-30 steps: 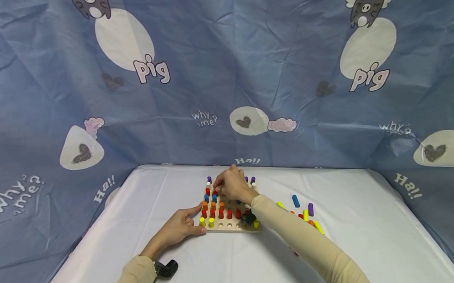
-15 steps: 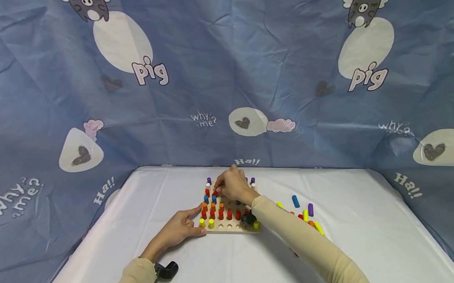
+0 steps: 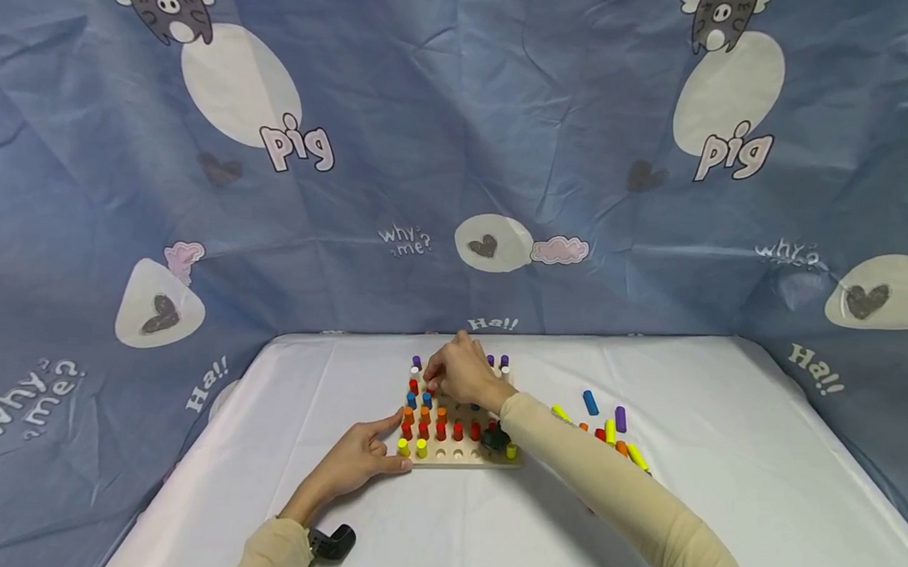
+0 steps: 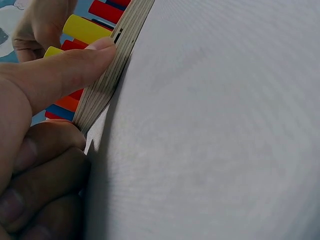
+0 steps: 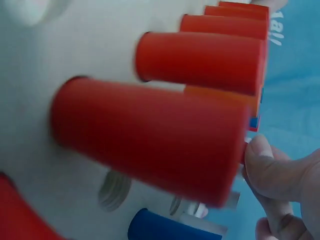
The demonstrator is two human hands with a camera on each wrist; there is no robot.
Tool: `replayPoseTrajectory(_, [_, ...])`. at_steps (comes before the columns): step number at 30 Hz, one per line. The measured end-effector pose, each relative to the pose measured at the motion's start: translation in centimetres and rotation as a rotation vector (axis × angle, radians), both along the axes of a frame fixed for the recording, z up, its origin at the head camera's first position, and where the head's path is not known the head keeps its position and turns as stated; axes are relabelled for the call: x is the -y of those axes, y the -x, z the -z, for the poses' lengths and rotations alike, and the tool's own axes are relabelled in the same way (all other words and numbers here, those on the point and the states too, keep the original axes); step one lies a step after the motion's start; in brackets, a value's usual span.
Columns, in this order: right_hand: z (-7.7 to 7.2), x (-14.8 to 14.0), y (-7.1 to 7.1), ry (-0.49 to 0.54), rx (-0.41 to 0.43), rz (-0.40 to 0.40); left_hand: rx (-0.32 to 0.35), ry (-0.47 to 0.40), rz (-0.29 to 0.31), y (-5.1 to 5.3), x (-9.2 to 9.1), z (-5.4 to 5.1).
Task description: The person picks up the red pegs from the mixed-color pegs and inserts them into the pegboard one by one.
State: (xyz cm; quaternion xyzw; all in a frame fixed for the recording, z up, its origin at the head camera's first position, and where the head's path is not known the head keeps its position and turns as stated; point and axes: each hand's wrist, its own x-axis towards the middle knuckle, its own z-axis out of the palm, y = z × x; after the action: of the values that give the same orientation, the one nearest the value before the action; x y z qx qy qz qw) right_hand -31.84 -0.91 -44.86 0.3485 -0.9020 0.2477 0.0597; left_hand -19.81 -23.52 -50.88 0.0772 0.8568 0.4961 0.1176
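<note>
Blue pig-print backdrop (image 3: pixel 393 294), white cloth (image 3: pixel 719 426) on the table. Right hand (image 3: pixel 460 371): thumb and finger narrow, pinching a red peg (image 3: pixel 431 392) at the pegboard's (image 3: pixel 458 464) left side, second column; can't tell if it's seated. Left hand (image 3: pixel 352 458): thumb and index wide, braced at the board's front-left corner. Yellow pegs (image 3: pixel 403 449) up front, holes bare between. Loose pegs (image 3: pixel 620 419) right. Vs 1 s ago: hands basically unmoved, so no visible progress on that peg.
</note>
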Motion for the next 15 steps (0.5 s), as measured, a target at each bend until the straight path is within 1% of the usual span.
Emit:
replayPoseTrajectory(4, [-0.32, 0.22, 0.06, 0.017, 0.024, -0.004, -0.005, 0.005, 0.001, -0.01, 0.03, -0.10])
replayPoseTrajectory(8, [-0.41, 0.57, 0.07, -0.004, -0.001, -0.008, 0.003, 0.013, -0.001, -0.11, 0.12, -0.23])
replayPoseTrajectory(15, [-0.04, 0.71, -0.02, -0.016, 0.001, -0.002, -0.002, 0.002, 0.020, -0.08, 0.04, -0.40])
